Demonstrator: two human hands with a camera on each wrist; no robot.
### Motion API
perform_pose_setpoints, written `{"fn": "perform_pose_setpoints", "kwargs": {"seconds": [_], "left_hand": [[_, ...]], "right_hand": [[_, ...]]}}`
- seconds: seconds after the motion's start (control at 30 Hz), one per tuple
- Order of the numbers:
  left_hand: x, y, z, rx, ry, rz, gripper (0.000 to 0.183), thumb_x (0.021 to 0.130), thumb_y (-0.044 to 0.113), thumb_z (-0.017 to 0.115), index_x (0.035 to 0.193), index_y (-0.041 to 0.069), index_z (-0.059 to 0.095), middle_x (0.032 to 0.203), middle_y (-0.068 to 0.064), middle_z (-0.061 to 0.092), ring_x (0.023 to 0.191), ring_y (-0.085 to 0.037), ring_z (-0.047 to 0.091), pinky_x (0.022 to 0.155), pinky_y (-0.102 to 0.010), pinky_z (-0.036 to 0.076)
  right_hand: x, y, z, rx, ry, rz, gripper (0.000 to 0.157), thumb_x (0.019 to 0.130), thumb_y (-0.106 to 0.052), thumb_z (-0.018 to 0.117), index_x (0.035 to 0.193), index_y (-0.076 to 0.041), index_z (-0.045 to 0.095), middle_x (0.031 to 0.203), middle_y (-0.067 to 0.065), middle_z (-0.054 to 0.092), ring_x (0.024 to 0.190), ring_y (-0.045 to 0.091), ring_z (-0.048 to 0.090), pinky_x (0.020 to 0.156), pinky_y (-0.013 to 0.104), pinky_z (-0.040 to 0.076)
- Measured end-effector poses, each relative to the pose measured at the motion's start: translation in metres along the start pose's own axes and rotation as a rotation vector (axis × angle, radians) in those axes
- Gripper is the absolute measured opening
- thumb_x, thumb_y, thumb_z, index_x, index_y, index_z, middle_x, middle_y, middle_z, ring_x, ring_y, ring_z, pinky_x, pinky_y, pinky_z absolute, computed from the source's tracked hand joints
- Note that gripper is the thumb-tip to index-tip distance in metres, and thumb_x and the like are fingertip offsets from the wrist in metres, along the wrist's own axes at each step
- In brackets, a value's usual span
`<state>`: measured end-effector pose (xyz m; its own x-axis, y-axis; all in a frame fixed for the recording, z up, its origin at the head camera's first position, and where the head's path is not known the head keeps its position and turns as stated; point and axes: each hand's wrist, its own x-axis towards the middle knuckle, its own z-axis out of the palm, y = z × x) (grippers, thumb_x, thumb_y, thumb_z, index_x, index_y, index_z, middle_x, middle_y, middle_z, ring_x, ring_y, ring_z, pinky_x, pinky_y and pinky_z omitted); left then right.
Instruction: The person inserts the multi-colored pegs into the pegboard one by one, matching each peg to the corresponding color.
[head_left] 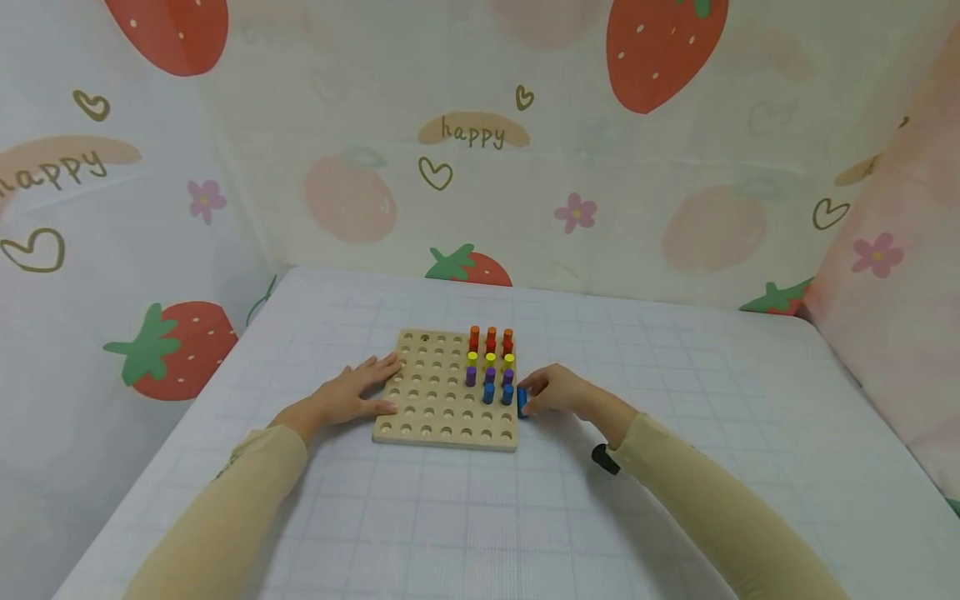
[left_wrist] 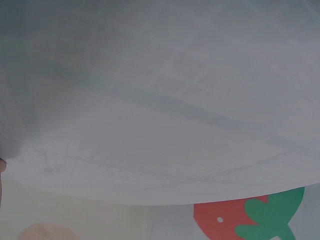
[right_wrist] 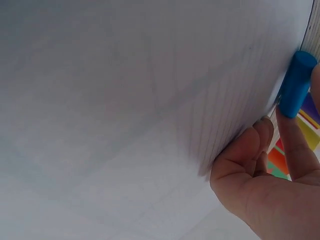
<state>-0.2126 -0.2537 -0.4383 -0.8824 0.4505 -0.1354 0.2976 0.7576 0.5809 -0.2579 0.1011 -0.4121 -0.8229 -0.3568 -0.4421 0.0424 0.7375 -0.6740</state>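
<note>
A wooden pegboard (head_left: 431, 396) with rows of round holes lies on the table. My left hand (head_left: 347, 395) rests at its left edge, fingers spread and fingertips over the rim. Just off the board's right edge, my right hand (head_left: 558, 390) pinches a blue peg (right_wrist: 297, 85) between thumb and finger; the thumb shows only partly in the right wrist view. Upright pegs fill the board's right side: orange and red pegs (head_left: 491, 340) at the back, then yellow pegs (head_left: 491, 360), purple pegs (head_left: 490, 377) and two blue pegs (head_left: 489, 393).
The table (head_left: 442, 525) has a white cloth with faint grid lines. Behind it hangs a curtain (head_left: 480, 200) printed with strawberries and hearts. A black device (head_left: 606, 459) is at my right wrist. The left wrist view shows mostly tablecloth (left_wrist: 150, 125).
</note>
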Motion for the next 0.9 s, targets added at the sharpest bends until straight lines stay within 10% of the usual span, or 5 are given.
{"fn": "perform_pose_setpoints", "kwargs": {"seconds": [0.9], "left_hand": [[-0.001,-0.002,0.002,-0.005,0.010,0.002,0.087,0.089,0.051,0.063,0.153,0.003,0.027,0.160,-0.018,0.015,0.144,-0.045,0.006,0.110,-0.067,0.000]], "right_hand": [[-0.010,0.000,-0.006,0.252,0.094,-0.021,0.026,0.087,-0.006,0.071,0.112,0.001,0.064,0.092,0.004,0.068,0.077,0.014,0.059,0.068,0.029,0.047]]}}
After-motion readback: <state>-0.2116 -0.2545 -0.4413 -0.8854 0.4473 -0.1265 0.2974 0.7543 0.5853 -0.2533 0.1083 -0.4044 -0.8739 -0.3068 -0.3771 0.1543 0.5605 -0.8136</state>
